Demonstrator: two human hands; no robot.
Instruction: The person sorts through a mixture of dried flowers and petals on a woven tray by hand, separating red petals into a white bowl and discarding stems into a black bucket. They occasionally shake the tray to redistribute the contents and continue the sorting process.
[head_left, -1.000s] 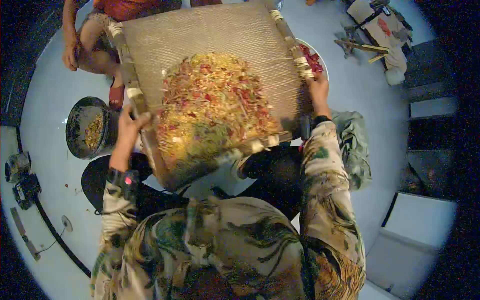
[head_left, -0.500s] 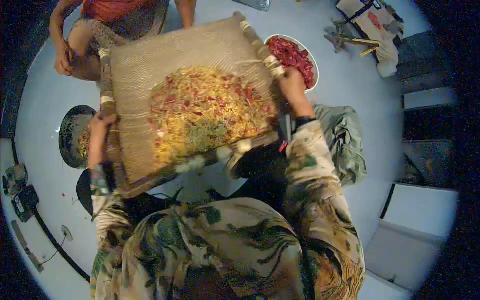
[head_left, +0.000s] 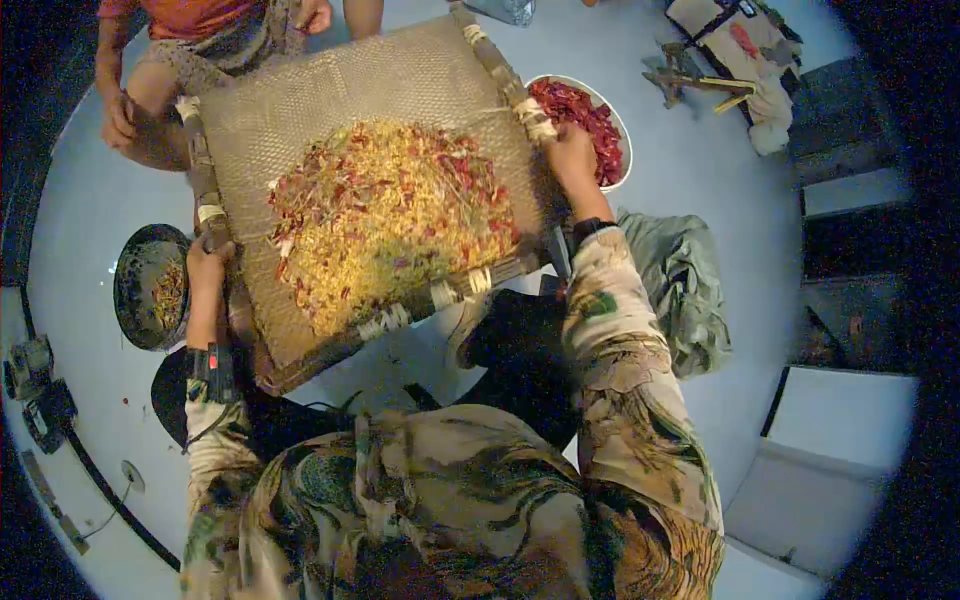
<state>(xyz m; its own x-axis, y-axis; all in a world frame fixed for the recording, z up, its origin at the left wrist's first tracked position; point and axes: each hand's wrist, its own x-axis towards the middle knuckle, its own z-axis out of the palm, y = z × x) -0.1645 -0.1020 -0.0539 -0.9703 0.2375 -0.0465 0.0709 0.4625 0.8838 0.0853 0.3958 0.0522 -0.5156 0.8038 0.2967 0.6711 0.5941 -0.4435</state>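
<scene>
Nearest the camera, patterned sleeves are seen leading out to both hands. The left hand (head_left: 207, 262) is closed around the left rail of a woven tray (head_left: 330, 100), low on that side. The right hand (head_left: 572, 160) is clamped on the right rail beside a pale binding. The tray is thus gripped on both sides and held off the floor (head_left: 700, 200), above the person's lap. A loose mix (head_left: 390, 215) of yellow seeds, straw-like stems and red flakes is spread over the middle and near half of the tray, while the far weave is left bare.

The step in hand is judged to be sifting or tossing the mix on the tray. A further toss would call for both grips to be held firm and the near edge to be kept from dipping, since the mix is heaped close to it.

Just beyond the left hand, a dark pan (head_left: 135, 300) with some similar scraps in it is set on the floor. Past the right hand, a white bowl (head_left: 622, 125) of red chillies (head_left: 580, 105) is partly hidden by the tray's corner. A crumpled cloth (head_left: 680, 285) is lying to the right. Farthest off, a second person (head_left: 180, 15) is seated at the top edge, and some tools (head_left: 700, 80) are scattered at the upper right.
</scene>
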